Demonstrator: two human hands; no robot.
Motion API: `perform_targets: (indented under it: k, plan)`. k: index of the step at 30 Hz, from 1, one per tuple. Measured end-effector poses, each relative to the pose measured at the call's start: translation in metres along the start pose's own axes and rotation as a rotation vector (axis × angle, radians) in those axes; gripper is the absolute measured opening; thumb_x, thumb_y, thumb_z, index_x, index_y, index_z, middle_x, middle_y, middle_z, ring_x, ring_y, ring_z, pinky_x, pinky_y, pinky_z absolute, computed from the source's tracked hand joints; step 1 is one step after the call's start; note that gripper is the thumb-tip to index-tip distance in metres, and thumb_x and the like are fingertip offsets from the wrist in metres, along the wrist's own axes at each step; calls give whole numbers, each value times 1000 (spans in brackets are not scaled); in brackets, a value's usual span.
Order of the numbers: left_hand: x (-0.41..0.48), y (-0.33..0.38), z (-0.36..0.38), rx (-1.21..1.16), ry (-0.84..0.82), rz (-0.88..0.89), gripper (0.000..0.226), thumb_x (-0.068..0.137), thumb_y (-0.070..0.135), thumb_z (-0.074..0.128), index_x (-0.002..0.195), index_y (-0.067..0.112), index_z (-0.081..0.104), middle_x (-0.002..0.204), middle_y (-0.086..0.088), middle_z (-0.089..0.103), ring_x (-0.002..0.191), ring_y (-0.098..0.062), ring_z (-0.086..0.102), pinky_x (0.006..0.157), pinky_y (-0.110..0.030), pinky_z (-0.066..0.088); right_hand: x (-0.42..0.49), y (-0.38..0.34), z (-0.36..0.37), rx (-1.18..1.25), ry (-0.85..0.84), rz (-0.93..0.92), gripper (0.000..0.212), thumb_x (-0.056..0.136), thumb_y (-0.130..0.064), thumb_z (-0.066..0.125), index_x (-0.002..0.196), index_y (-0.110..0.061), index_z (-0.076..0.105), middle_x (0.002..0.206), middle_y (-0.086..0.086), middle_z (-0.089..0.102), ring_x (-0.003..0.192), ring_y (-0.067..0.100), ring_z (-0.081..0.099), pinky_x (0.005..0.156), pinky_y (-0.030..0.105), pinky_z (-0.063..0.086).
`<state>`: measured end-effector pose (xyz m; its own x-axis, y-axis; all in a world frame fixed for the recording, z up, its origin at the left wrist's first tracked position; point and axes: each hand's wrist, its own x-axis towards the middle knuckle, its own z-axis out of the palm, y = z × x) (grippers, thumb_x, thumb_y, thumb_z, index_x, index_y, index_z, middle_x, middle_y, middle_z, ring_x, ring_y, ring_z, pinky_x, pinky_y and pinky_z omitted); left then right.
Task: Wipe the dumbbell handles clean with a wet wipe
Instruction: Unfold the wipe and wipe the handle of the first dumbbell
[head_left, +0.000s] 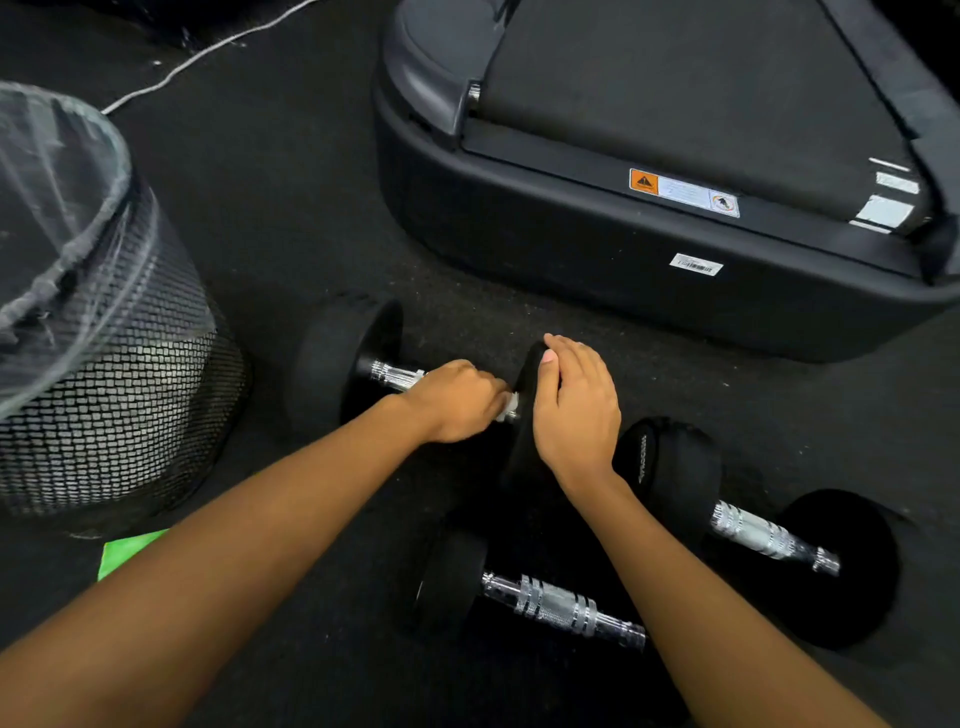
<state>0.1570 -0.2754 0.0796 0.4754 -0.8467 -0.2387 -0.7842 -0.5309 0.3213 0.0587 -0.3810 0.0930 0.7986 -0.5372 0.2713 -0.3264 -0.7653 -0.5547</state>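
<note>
Three dumbbells lay on the dark rubber floor (291, 218), in front of the black treadmill base (597, 244). The far dumbbell (343, 358) lay nearest the treadmill: black round heads, chromed handle (395, 375) with ribbed rings, bright and reflective on the exposed stretch beside its left head. The left hand (454, 402) was closed around that handle near its right end, with a small patch of white, the wet wipe (506, 402), showing between the fingers and the metal; most of the wipe was hidden in the grip. The right hand (574, 402) lay flat, fingers extended and together, over the right head (527, 415) of the same dumbbell, pressing on it rather than clasping it. The near dumbbell (550, 605) lay just below the arms, its knurled chrome handle fully exposed, the right head hidden by the right forearm. The right dumbbell (769, 535) lay at an angle, handle likewise bare. A black mesh bin (119, 395) with a clear liner stood at left. A green packet (127, 551) lay beside the bin, partly hidden by the left forearm.
</note>
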Motion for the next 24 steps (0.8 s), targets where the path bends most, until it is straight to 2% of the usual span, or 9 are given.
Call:
perform_targets:
  k: [3, 7, 10, 14, 16, 18, 22, 24]
  plan:
    - [-7, -11, -1, -42, 19, 35, 37, 101, 29, 30, 125, 15, 54, 123, -3, 60, 117, -16, 51, 106, -27, 18, -1, -1, 0, 9, 13, -7, 42, 96, -28, 31, 124, -12, 57, 128, 2, 58, 126, 16, 45, 110, 35, 31]
    - [-9, -14, -8, 7, 1, -73, 39, 102, 31, 25, 104, 11, 59, 105, -7, 63, 104, -23, 55, 96, -31, 30, -1, -1, 0, 6, 12, -7, 40, 97, -27, 32, 125, -12, 56, 129, 2, 58, 126, 16, 44, 110, 36, 31]
    - [-5, -3, -3, 76, 58, -26, 37, 102, 28, 26, 101, 11, 58, 104, -9, 64, 100, -25, 57, 94, -33, 33, 0, 0, 0, 1, 12, -14, 39, 97, -26, 33, 125, -12, 56, 128, 3, 58, 126, 16, 45, 110, 35, 31]
    - [-15, -3, 10, -59, 169, 118, 34, 100, 25, 36, 126, 13, 54, 120, -3, 60, 111, -20, 54, 102, -28, 28, 0, -1, -1, -2, 7, -7, 36, 99, -24, 35, 125, -11, 56, 129, 3, 57, 127, 16, 44, 110, 32, 28]
    - [-21, -9, 16, -85, 247, 184, 37, 98, 27, 44, 131, 12, 51, 127, -2, 57, 117, -17, 50, 106, -28, 27, -2, -1, -1, -7, 15, -5, 39, 98, -26, 33, 125, -12, 56, 129, 2, 57, 127, 16, 43, 110, 32, 27]
    - [-25, -11, 19, -61, 312, 189, 38, 93, 28, 53, 128, 11, 54, 126, -3, 57, 118, -18, 50, 105, -28, 29, -3, -2, 0, -15, 17, -2, 41, 96, -28, 31, 126, -12, 56, 130, 2, 57, 128, 16, 43, 110, 31, 26]
    - [-24, -1, 23, 51, 430, 197, 34, 77, 20, 72, 107, 6, 62, 106, -8, 63, 99, -24, 58, 89, -36, 45, -2, -1, -1, -18, -3, 5, 36, 99, -24, 35, 127, -13, 55, 132, 2, 55, 130, 16, 41, 112, 31, 24]
    - [-24, 1, 22, 68, 450, 203, 32, 73, 17, 74, 101, 6, 61, 102, -8, 62, 95, -24, 58, 85, -35, 47, -2, -1, -2, -15, -9, 10, 35, 99, -23, 36, 127, -13, 54, 133, 2, 55, 130, 16, 40, 112, 30, 23]
